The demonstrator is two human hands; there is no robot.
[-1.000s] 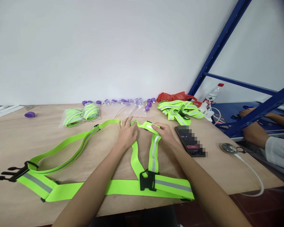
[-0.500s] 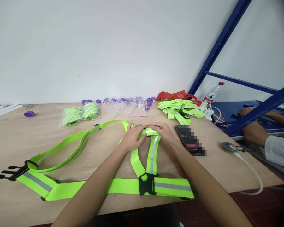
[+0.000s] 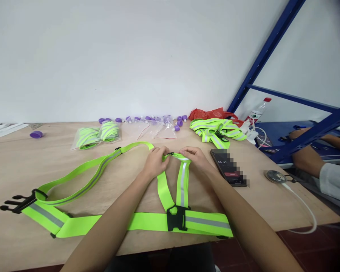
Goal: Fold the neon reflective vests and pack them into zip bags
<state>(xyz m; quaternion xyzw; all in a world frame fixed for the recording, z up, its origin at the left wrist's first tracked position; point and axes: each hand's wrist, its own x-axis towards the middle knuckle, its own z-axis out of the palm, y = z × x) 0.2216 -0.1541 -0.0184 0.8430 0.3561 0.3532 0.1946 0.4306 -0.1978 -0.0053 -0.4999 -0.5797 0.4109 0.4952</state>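
Note:
A neon-green reflective harness (image 3: pixel 147 221) with grey stripes lies spread across the wooden table. My left hand (image 3: pixel 156 162) pinches its upper strap beside a small black slider (image 3: pixel 172 153). On the slider's other side, my right hand (image 3: pixel 196 156) grips the same strap between thumb and fingers, where the striped band (image 3: pixel 183 183) bends downward. The strap between the hands is lifted slightly. Below them a black buckle (image 3: pixel 176 218) joins the vertical straps to the wide belt. Another black buckle with prongs (image 3: pixel 21 204) sits at the far left end.
Rolled green straps in clear bags (image 3: pixel 96 135), empty plastic bags (image 3: pixel 151 130) and purple caps (image 3: pixel 179 122) line the back. A green strap pile (image 3: pixel 215 130) lies by a red bag (image 3: pixel 208 114). Right are a phone (image 3: pixel 228 168), a cabled round device (image 3: pixel 275 176), blue frame and another person's arm (image 3: pixel 306 160).
The strap between my hands has turned, so the black slider now shows between them. My left hand has curled its fingers tighter round the strap. The view has shifted slightly.

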